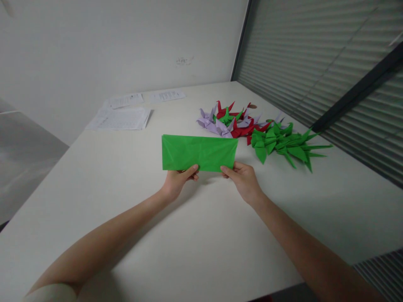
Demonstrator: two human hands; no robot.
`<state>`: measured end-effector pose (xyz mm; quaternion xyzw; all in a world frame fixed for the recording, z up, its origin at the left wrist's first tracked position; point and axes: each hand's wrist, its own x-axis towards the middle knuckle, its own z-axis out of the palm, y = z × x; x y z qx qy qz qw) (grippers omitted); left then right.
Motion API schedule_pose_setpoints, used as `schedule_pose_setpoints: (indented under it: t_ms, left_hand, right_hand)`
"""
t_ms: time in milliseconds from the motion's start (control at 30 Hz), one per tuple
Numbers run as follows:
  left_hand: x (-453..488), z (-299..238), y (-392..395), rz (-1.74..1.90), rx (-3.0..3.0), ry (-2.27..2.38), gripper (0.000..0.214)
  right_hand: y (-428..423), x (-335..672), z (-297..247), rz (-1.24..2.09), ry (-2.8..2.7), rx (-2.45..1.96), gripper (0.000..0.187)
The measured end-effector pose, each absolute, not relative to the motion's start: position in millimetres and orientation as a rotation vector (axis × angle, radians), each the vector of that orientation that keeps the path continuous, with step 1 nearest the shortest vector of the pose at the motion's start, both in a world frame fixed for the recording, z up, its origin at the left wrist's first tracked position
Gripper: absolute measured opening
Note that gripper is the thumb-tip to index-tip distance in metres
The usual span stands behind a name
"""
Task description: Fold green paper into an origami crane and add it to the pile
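A folded sheet of green paper point(199, 152), a wide rectangle with faint creases, is held up above the white table. My left hand point(179, 178) pinches its lower edge near the middle, thumb on the near face. At the lower right corner my right hand point(242, 178) grips the same edge between thumb and fingers. Most of my fingers are hidden behind the paper. Beyond the paper to the right lies a pile of green origami cranes point(283, 144). Red origami cranes point(244, 128) and lilac origami cranes point(208, 119) lie just behind it.
The white table point(189, 247) reaches back to a pale wall. Printed sheets point(119, 118) lie at the back left, with another printed page point(168, 96) near the wall. Along the right edge runs a window with blinds point(299, 54). A small brown round thing point(252, 106) sits behind the cranes.
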<state>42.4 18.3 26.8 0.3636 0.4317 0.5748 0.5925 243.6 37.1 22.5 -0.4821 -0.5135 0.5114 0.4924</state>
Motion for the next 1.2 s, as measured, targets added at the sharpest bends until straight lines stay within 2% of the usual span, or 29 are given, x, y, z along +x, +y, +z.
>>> schedule_pose_setpoints:
  t_ms: [333,467,700,1200]
  left_hand:
    - [51,27,11,1.386,0.738,0.975,0.039]
    - [62,27,-2,1.309,0.721,0.957,0.041]
    - [56,19,3,1.318,0.864,1.029,0.049]
    - [46,15,11,1.409,0.994,1.046,0.052]
  right_hand:
    - [29,225,13,1.296,-1.086,-0.957,0.038]
    - [16,209,12,1.294,-1.213,-1.062,0.042]
    - [18,219,19,1.135,-1.254,-1.244,0.036]
    - [23,225,23,1.139,-1.221,-1.258,0.036]
